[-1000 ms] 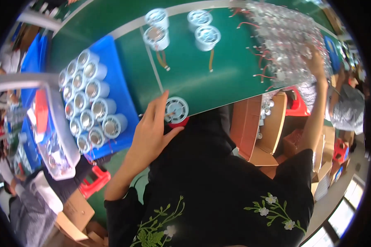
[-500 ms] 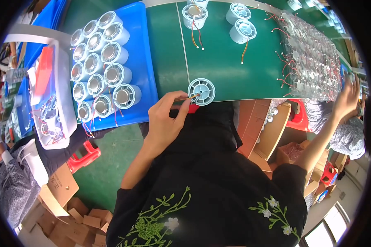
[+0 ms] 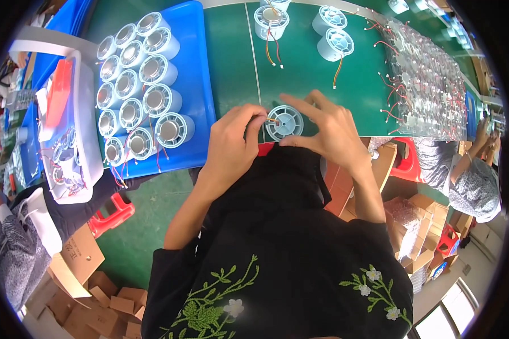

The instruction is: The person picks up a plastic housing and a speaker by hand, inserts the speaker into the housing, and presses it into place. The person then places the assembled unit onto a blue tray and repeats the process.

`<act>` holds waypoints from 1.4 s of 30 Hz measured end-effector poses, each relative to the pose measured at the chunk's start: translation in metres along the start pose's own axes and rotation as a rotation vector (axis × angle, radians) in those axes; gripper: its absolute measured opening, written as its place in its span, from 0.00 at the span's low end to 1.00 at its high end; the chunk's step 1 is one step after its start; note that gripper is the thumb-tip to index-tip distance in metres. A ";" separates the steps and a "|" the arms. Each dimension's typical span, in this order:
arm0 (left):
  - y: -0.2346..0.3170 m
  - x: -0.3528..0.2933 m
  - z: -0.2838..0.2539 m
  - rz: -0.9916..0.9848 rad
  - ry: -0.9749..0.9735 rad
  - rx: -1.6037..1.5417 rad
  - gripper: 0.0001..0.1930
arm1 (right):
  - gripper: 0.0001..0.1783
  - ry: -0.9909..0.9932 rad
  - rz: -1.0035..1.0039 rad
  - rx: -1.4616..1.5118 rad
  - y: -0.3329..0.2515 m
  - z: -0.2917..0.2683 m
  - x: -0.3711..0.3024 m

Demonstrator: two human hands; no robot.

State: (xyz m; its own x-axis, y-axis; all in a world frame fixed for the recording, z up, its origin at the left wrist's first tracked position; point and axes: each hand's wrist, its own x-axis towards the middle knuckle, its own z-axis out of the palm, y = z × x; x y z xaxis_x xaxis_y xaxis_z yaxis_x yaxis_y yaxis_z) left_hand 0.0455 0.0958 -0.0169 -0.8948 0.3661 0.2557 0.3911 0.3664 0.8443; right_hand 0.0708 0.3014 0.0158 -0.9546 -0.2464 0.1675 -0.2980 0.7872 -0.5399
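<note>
A pale blue round plastic housing (image 3: 289, 120) with a spoked top stands at the table's near edge in front of me. Beside it, my left hand (image 3: 234, 138) is closed in a pinch on the thin wires (image 3: 272, 120) that come out of its middle. From the right, my right hand (image 3: 336, 133) reaches over the housing with thumb and fingers spread apart around its rim; I cannot tell whether they touch it. Its forefinger is a little blurred. The fingertips of my left hand partly hide the wires.
A blue tray (image 3: 201, 121) at left bears several housings with round metal discs. More housings (image 3: 335, 45) with trailing wires stand farther back. Clear plastic trays (image 3: 427, 85) with wired parts are stacked at right. A white bin (image 3: 90, 169) stands far left; co-workers sit on both sides.
My right hand has come in from the far right, beside the clear trays, to the housing. My left hand still pinches the wires, having shifted slightly right and up.
</note>
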 end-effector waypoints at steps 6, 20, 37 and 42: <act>-0.003 -0.006 0.000 0.126 0.067 0.189 0.04 | 0.32 -0.070 0.137 0.037 -0.001 0.003 0.000; -0.005 -0.003 0.000 0.167 0.006 0.433 0.09 | 0.29 -0.021 0.167 0.397 0.004 -0.001 -0.001; 0.044 0.011 0.007 0.196 -0.153 -0.077 0.14 | 0.24 0.140 0.286 1.586 -0.032 0.010 -0.003; 0.041 -0.001 0.002 -0.006 -0.153 -0.317 0.11 | 0.19 0.038 0.388 1.185 -0.022 -0.003 -0.015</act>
State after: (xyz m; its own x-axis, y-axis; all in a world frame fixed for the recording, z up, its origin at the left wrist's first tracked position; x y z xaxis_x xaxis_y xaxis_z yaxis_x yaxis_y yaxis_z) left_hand 0.0630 0.1126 0.0167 -0.8447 0.4977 0.1969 0.2784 0.0943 0.9558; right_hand 0.0922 0.2891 0.0275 -0.9845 -0.0794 -0.1562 0.1690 -0.1946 -0.9662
